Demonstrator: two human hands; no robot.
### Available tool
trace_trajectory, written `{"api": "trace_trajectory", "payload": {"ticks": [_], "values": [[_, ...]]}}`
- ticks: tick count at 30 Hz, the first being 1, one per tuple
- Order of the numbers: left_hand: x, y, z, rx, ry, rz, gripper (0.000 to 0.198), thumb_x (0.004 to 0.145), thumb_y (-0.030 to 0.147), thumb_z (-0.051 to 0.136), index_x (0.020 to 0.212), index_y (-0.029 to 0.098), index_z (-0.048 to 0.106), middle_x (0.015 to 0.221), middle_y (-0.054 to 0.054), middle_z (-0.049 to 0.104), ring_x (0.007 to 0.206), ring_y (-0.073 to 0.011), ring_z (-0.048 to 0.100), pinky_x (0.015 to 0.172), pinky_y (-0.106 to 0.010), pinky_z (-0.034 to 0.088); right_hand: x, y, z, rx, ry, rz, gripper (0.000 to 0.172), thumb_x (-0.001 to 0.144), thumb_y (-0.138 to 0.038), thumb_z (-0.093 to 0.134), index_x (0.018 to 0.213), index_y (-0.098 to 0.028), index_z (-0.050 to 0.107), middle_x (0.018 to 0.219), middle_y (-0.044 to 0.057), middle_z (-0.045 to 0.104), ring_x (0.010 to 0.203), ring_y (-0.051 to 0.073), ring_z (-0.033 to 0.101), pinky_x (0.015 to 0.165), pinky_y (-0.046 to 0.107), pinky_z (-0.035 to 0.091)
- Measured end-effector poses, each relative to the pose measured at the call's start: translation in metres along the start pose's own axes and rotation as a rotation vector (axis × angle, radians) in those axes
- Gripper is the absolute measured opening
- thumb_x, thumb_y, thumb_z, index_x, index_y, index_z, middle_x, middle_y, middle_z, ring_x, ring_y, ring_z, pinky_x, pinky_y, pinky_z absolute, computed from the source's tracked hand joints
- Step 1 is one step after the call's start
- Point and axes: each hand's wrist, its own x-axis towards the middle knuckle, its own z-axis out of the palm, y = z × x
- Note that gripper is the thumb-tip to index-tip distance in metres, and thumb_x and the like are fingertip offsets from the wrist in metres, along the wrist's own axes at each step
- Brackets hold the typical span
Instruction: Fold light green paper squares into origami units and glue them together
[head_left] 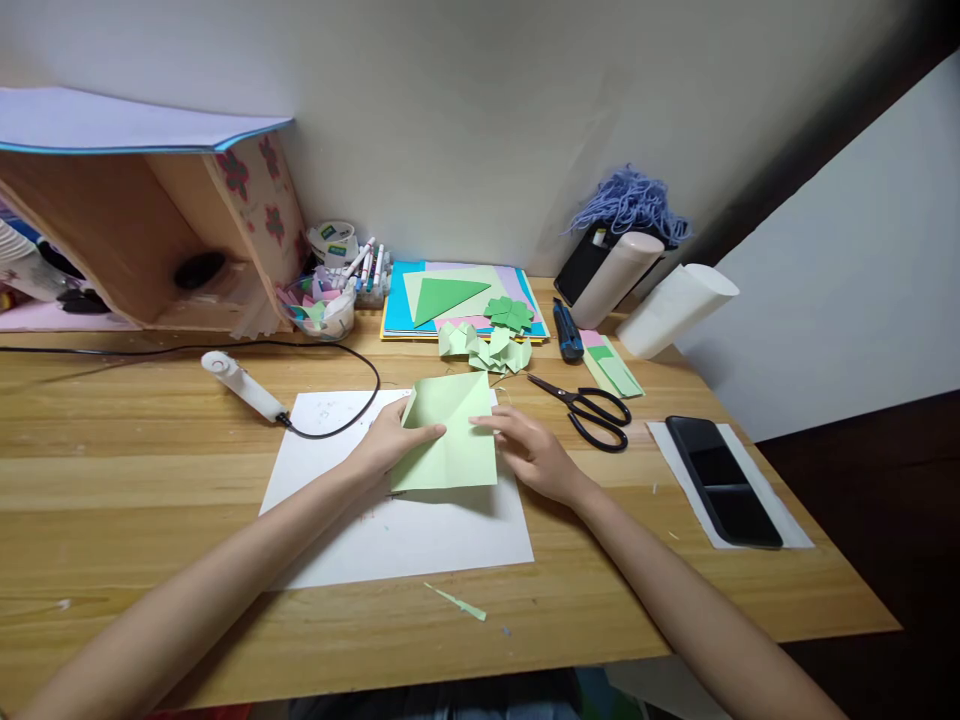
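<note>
A light green square of paper point(450, 440), creased and partly folded, lies on a white sheet point(405, 530) in the middle of the wooden desk. My left hand point(394, 437) grips its left edge, thumb on top and fingers tucked under the fold. My right hand point(529, 450) rests on its right edge, fingers stretched out and pressing the paper down. Behind the sheet sit several folded light green pieces point(487, 348).
Black scissors point(592, 410) lie just right of my right hand, a phone point(724, 480) further right. A glue gun point(244, 385) with its black cord lies left. Coloured paper stack point(465, 298), marker cup, blue cutter point(568, 330), paper rolls and yarn line the wall. A green scrap point(457, 600) lies near the front edge.
</note>
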Motion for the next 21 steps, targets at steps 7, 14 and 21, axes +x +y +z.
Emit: {"api": "trace_trajectory", "payload": {"ticks": [7, 14, 21], "values": [[-0.004, -0.005, 0.003, -0.115, -0.178, -0.032, 0.049, 0.066, 0.035, 0.068, 0.109, 0.014, 0.055, 0.105, -0.013, 0.063, 0.085, -0.0243, 0.062, 0.072, -0.034, 0.048, 0.002, -0.001, 0.003, 0.13, 0.104, 0.125, 0.007, 0.07, -0.023, 0.064, 0.075, -0.02, 0.068, 0.096, 0.007, 0.052, 0.09, 0.021, 0.054, 0.076, 0.033, 0.046], [-0.003, 0.001, 0.004, -0.131, -0.379, -0.02, 0.046, 0.067, 0.026, 0.066, 0.111, 0.018, 0.057, 0.108, -0.012, 0.061, 0.097, -0.0251, 0.058, 0.079, -0.034, 0.047, 0.006, 0.004, 0.008, 0.373, 0.228, 0.299, 0.023, 0.072, -0.036, 0.062, 0.086, -0.018, 0.063, 0.095, 0.006, 0.059, 0.09, 0.02, 0.055, 0.079, 0.031, 0.045], [-0.004, -0.003, 0.008, -0.38, -0.268, -0.008, 0.052, 0.075, 0.052, 0.051, 0.113, 0.017, 0.055, 0.109, -0.013, 0.061, 0.105, -0.026, 0.053, 0.085, -0.039, 0.045, 0.004, 0.008, 0.015, 0.367, 0.379, 0.451, 0.029, 0.068, -0.041, 0.064, 0.08, -0.015, 0.06, 0.081, 0.005, 0.063, 0.075, 0.019, 0.058, 0.066, 0.029, 0.047]]}}
